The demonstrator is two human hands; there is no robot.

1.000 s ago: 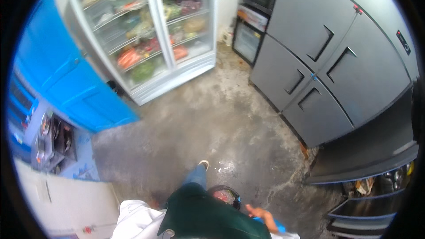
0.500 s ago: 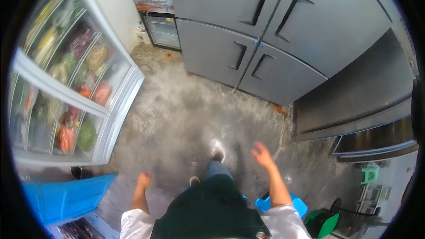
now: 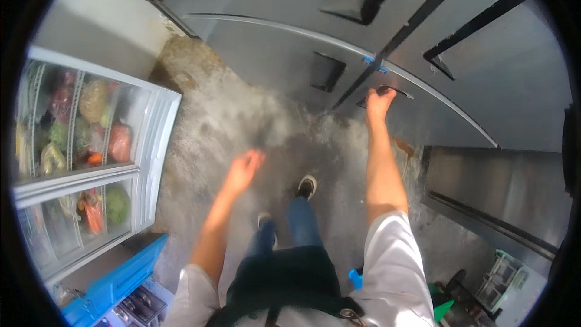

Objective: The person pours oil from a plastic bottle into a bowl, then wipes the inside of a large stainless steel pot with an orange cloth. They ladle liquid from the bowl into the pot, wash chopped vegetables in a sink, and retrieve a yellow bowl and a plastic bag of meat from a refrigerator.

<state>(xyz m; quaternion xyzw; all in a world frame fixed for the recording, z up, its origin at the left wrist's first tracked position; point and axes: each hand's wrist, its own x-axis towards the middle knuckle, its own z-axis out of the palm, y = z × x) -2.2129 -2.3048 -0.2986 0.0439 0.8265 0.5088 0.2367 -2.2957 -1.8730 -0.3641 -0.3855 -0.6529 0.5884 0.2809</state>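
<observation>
My right hand (image 3: 379, 106) reaches forward to the lower right door of a big grey upright refrigerator (image 3: 269, 63). Its fingers are hooked at the dark recessed door handle (image 3: 399, 92), which the hand partly covers. The door looks closed. My left hand (image 3: 244, 171) hangs in the air over the floor, holding nothing, its fingers loosely stretched and a little blurred. Left of the handle I am at, the neighbouring door has its own dark handle (image 3: 327, 72).
A glass-door display fridge (image 3: 160, 151) with bagged vegetables stands on the left. Below it are a blue panel (image 3: 121, 284) and a box of dark items. Steel cabinets (image 3: 496, 191) line the right. Behind my right arm are a blue object (image 3: 356, 278) and a green bin (image 3: 442, 307).
I have stepped closer to the grey refrigerator. My right hand went from hanging free to the lower right door handle, and my left hand swung forward and inward.
</observation>
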